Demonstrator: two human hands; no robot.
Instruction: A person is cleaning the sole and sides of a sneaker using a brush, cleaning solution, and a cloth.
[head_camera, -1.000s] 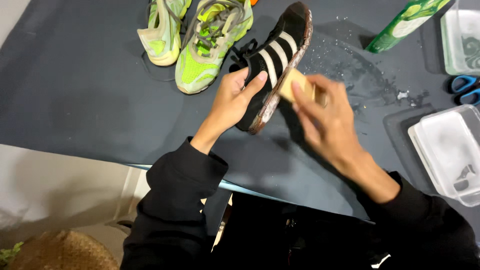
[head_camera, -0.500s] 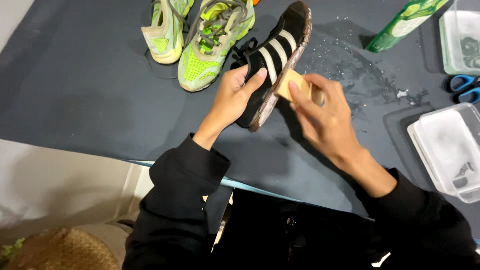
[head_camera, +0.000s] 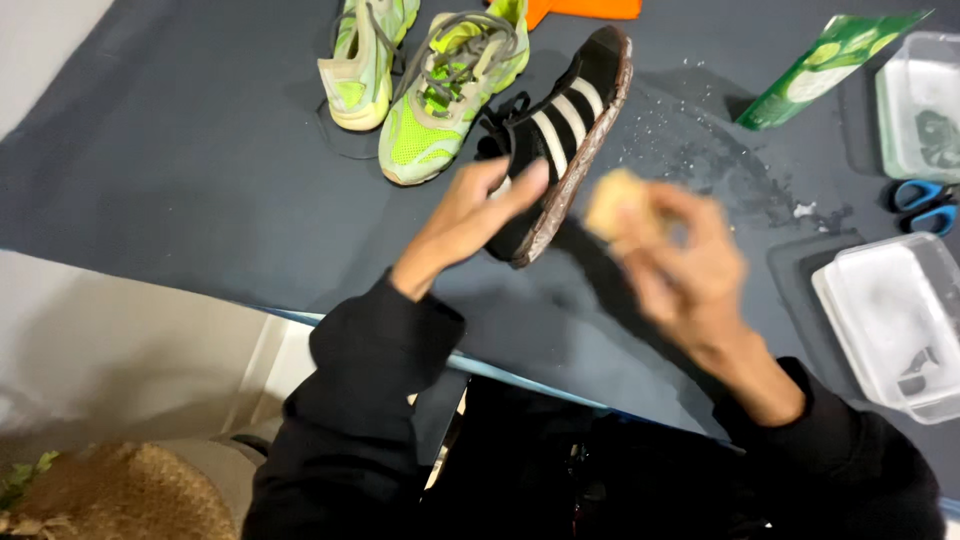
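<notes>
My left hand (head_camera: 470, 220) grips a black shoe with white stripes (head_camera: 560, 135), tilted on its side on the dark grey table (head_camera: 180, 160), its dirty sole edge facing right. My right hand (head_camera: 680, 265), blurred by motion, holds a tan wooden brush (head_camera: 615, 205) a little to the right of the sole, apart from it. Both arms wear black sleeves.
A pair of neon yellow-green sneakers (head_camera: 430, 80) lies behind the black shoe. Water drops (head_camera: 700, 150) spot the table. At the right are a green pouch (head_camera: 825, 65), two clear plastic tubs (head_camera: 890, 320), and blue scissors (head_camera: 925, 205). An orange item (head_camera: 580, 8) sits at the far edge.
My right hand with the brush has pulled away from the sole toward the right. The view has shifted so the shoes sit lower in frame. My left hand stays on the black shoe.
</notes>
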